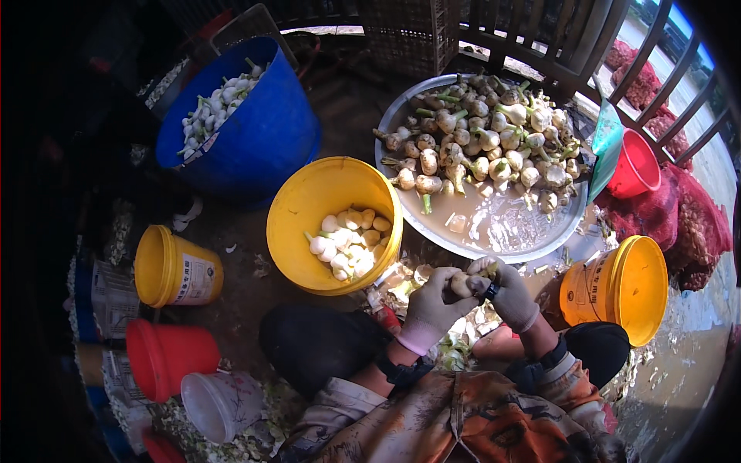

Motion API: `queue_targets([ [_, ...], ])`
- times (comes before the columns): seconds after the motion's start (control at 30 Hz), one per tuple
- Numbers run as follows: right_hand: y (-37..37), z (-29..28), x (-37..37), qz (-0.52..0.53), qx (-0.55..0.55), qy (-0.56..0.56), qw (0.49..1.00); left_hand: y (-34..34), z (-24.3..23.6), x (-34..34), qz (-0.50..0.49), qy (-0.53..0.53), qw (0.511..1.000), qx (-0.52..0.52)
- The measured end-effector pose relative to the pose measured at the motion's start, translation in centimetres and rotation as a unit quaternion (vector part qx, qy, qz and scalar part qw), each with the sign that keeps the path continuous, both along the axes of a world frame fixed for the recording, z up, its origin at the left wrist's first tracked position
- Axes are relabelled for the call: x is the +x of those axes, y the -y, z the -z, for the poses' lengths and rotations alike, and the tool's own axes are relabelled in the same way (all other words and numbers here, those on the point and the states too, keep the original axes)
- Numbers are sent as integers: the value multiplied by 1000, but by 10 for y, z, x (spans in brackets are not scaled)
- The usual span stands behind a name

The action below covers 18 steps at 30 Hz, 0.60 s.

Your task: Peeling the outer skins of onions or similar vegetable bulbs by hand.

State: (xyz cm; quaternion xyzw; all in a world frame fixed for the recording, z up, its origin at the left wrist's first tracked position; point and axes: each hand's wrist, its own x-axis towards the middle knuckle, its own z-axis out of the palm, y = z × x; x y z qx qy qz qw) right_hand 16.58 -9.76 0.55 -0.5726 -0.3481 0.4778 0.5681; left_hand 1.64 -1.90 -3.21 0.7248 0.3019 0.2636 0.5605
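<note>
Over my lap, my gloved left hand (432,306) is closed around a garlic bulb (461,285). Against the bulb's other side is my gloved right hand (512,299), its fingers curled around a small dark-handled tool (492,291) whose working end I cannot make out. Just beyond my hands, a wide metal basin (567,241) holds a heap of soiled garlic bulbs (494,139) in murky water. To the left of it, a yellow bucket (289,231) tilts toward me with cleaned white bulbs (347,245) at its bottom.
A large blue tub (270,147) of white bulbs stands far left. Smaller yellow (158,266), red (174,359) and whitish (220,405) buckets sit near left. Another yellow bucket (617,289) is at right, near red mesh sacks (679,216). Peelings litter the ground; a slatted railing (556,38) runs behind.
</note>
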Motion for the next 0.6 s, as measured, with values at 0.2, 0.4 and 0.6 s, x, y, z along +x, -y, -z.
queue_targets([
  [0.2,13,-34,8,-101,-30,-33,994,-19,-35,-16,183,85,892,-405],
  [0.4,25,-30,3,-15,-67,279,958,-4,-33,-1,155,122,921,-336],
  [0.6,52,-33,-3,-81,-9,438,895,0,-50,-16,221,-16,913,-343],
])
